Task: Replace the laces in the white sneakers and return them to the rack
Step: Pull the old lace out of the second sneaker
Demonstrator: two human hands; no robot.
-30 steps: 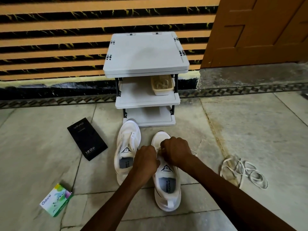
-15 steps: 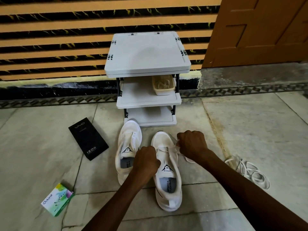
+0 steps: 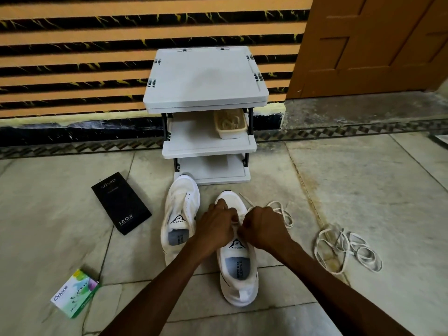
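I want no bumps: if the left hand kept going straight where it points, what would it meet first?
Likely the toe of the sneaker under the left hand; past that, the rack's bottom shelf. Depth is unclear.

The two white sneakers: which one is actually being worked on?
The right sneaker, nearer the camera: the left hand holds it and the right hand pinches its lace, which trails loose beside it. The left sneaker, by the rack, lies untouched.
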